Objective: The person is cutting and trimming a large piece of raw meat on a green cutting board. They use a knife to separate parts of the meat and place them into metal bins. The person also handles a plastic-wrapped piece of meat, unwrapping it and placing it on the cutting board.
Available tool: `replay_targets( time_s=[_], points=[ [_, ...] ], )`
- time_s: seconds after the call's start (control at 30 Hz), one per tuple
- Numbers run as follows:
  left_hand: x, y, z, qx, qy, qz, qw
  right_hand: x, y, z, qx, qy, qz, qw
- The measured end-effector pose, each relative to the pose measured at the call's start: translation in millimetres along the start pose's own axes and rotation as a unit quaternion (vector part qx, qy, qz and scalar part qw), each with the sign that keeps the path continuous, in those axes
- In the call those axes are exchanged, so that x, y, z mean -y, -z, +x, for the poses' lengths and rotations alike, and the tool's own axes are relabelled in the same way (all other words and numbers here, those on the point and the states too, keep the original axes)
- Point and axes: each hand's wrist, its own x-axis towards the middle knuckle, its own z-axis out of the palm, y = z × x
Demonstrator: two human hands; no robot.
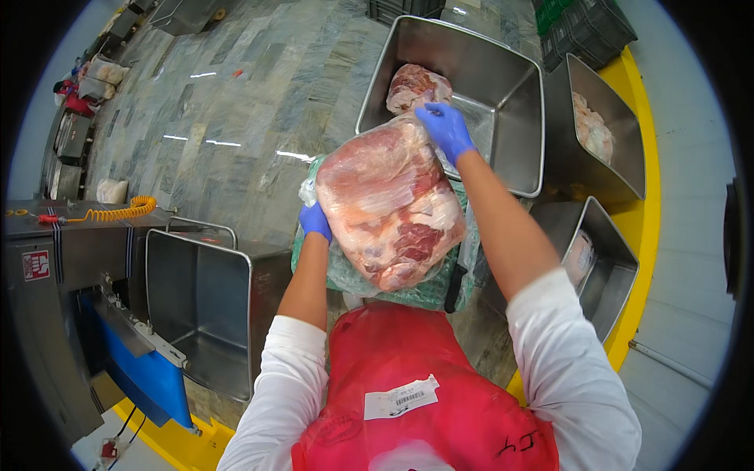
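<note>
A large slab of raw meat [385, 196], wrapped in clear plastic film, is held up tilted in front of me. My left hand [316, 220], in a blue glove, grips its left side, with the fingers partly hidden behind it. At the upper right corner, my gloved right hand [444, 129] has its fingers closed on the film. Below the meat is a green surface [302, 255] partly covered with clear plastic. On its right side lies a knife [455, 287], its black handle toward me.
Just beyond the meat stands a deep steel bin [514, 118] with another piece of meat [419, 88] inside. More steel bins stand to the right, one holding pale pieces [593, 129]. An open steel bin [196, 302] and a machine with a blue flap [141, 365] are at left.
</note>
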Motion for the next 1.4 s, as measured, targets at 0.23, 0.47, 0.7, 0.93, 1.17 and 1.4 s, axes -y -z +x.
replay_targets(
  time_s=[0.23,0.47,0.7,0.93,1.17,1.4],
  points=[
    [43,14,-35,0.106,0.092,-0.062,0.988,16,33,-143,-0.035,0.291,-0.225,0.929],
    [40,23,-33,0.121,0.071,-0.041,0.989,48,6,-82,0.102,0.422,-0.349,0.831],
    [39,14,-31,0.141,0.045,-0.040,0.988,9,18,27,-0.186,-0.027,0.032,0.982],
    [43,21,-44,0.161,0.119,-0.093,0.975,-15,47,-81,0.068,-0.152,0.027,0.986],
    [41,-12,-51,0.335,0.121,-0.194,0.914,-47,41,-100,0.263,-0.210,0.227,0.914],
    [11,-34,-94,0.279,0.090,-0.219,0.931,-27,44,-124,0.179,-0.127,0.203,0.954]
  ],
)
